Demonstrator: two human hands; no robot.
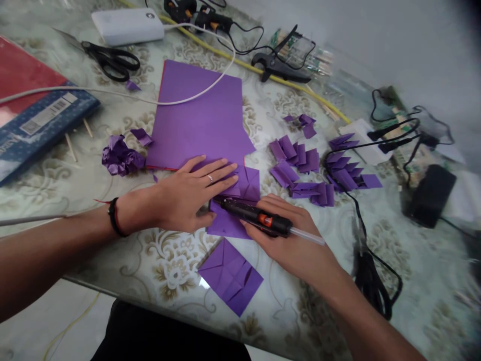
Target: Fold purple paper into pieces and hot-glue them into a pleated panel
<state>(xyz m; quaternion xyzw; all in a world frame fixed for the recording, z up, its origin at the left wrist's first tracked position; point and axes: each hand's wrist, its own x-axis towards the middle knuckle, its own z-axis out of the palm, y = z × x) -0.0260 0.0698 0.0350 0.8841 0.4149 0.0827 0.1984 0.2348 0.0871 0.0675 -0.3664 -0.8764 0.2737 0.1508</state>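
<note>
My left hand (pixel 195 188) lies flat with fingers spread over a folded purple paper piece (pixel 251 181), pressing it down. In my right hand (pixel 289 225) is a black hot glue gun (pixel 259 213), a clear glue stick poking out of its back end. Its tip points left, close to my left thumb and the edge of the folded paper; whether it touches is hidden. Just below the gun, part of another purple paper (pixel 229 223) shows. Nearer to me lies a creased purple paper square (pixel 233 278). Beyond my left hand rests a large purple sheet (pixel 203 115) with red beneath it.
Folded purple pieces (pixel 296 155) lie to the right, crumpled purple paper (pixel 122 155) to the left. Black scissors (pixel 112 60), a white power bank (pixel 128 25) and a black cutter (pixel 280 65) are at the back. Cables (pixel 361 215) run along the right, near a phone (pixel 432 195).
</note>
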